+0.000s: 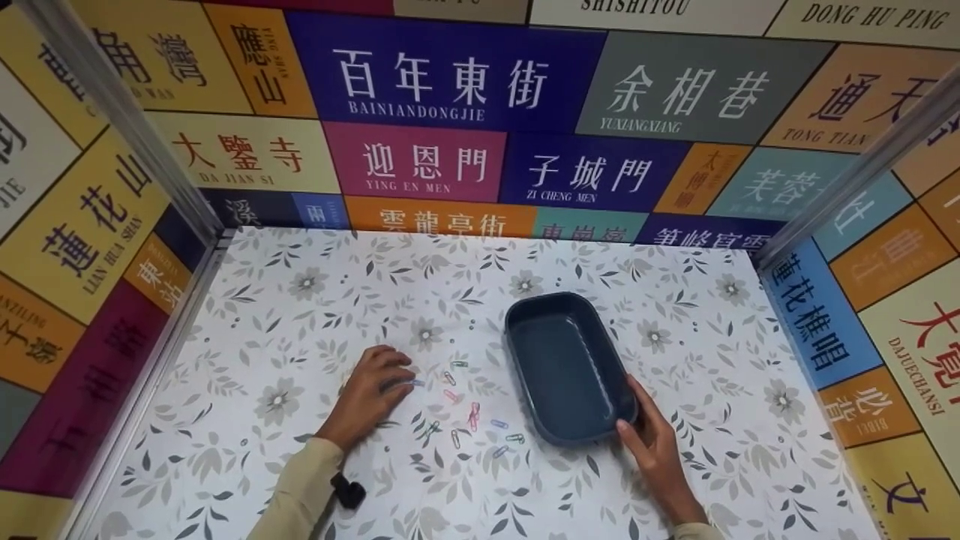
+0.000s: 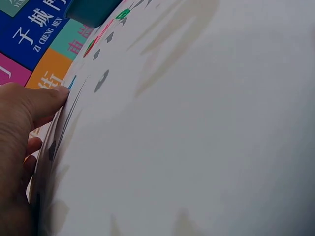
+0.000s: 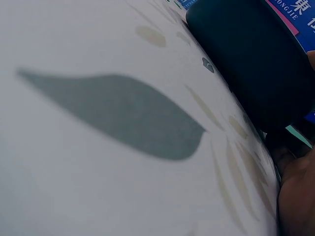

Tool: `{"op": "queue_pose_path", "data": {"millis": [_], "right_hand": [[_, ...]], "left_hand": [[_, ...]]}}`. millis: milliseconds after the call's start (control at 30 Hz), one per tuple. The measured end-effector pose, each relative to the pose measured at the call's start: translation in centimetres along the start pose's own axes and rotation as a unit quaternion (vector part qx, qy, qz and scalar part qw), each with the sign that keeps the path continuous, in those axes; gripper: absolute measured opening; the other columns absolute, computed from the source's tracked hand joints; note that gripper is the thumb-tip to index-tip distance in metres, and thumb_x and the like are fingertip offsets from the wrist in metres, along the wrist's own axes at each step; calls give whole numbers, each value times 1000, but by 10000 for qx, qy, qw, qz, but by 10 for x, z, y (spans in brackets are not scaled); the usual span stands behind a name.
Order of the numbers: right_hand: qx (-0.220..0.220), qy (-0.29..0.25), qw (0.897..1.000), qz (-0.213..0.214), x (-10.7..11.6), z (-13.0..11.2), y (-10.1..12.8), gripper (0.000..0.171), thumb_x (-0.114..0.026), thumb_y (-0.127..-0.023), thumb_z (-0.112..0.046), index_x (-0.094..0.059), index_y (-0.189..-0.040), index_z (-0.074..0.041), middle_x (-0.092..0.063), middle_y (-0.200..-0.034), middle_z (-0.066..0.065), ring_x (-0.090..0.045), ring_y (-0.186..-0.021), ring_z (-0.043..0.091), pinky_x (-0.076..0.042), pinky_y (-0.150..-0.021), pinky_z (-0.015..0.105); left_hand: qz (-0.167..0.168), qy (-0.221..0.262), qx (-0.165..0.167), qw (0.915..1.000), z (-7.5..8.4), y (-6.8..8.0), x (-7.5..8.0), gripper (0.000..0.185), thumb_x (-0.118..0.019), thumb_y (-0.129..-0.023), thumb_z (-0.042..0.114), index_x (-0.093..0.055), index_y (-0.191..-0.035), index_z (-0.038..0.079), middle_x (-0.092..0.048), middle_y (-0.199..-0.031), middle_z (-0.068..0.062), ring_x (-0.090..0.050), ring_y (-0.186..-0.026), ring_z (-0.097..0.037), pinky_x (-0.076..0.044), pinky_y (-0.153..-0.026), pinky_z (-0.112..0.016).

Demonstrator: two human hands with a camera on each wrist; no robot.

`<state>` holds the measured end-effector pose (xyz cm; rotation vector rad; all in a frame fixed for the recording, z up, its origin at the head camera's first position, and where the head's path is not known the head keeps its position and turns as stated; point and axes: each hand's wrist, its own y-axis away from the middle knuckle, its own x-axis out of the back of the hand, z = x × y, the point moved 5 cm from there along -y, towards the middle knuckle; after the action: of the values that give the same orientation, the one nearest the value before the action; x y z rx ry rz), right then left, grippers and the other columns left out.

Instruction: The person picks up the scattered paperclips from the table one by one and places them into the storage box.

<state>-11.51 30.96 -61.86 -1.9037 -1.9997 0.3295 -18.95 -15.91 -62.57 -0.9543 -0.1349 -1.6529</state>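
Head view | table (image 1: 735,442): wide room from navy tray (image 1: 566,375) to right edge | right grip (image 1: 660,450) grasping tray's near-right corner | left grip (image 1: 373,388), fingers bent, at blue clip (image 1: 418,383), cannot tell if pinching | other clips (image 1: 474,417) between

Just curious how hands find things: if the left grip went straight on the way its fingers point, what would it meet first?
Probably the blue paper clip, right by the left grip; whether they already touch is unclear.

the tray (image 1: 570,375) looks like smooth plastic, faintly glossy inside. the paper clips (image 1: 474,415) look like plastic-coated wire. the tabletop (image 1: 247,442) looks smooth and matt, the sleeve (image 1: 300,487) matt cloth.
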Motion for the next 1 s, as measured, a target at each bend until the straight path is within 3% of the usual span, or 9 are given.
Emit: {"op": "queue_pose_path", "data": {"millis": [200, 433, 700, 1000], "right_hand": [[-202, 145, 9997, 71, 2, 3, 1, 68, -57, -100, 21, -36, -165, 12, -36, -169, 35, -39, -160, 16, -32, -126, 23], [-319, 304, 9990, 64, 3, 5, 1, 68, -57, -101, 18, -36, -165, 10, -36, -170, 33, -36, -161, 15, -33, -125, 22], [-33, 187, 9998, -8, 1, 1, -1, 67, -57, -100, 20, -36, -164, 13, -35, -168, 39, -38, -161, 17, -33, -125, 22], [-142, 170, 9997, 78, 1, 3, 0, 67, -57, -99, 21, -37, -163, 13, -37, -168, 36, -40, -160, 20, -33, -126, 23]], "left_hand": [[40, -68, -80, 9999, 3, -1, -1, 14, -88, -91, 3, -86, -105, 7, -74, -127, -12, -57, -133, -36, -45, -114, -54], [98, -69, -156, 9998, 6, -2, 1, 9, -87, -93, 5, -86, -101, 8, -73, -126, -12, -57, -132, -37, -44, -113, -55], [84, -28, -176, 9998, 4, -3, 0, 6, -85, -93, 2, -84, -96, 8, -73, -124, -14, -57, -130, -39, -43, -113, -57], [257, -88, -293, 9992, 5, -2, -2, 7, -85, -91, 0, -81, -91, 6, -72, -121, -14, -58, -127, -37, -44, -111, -57]]}}
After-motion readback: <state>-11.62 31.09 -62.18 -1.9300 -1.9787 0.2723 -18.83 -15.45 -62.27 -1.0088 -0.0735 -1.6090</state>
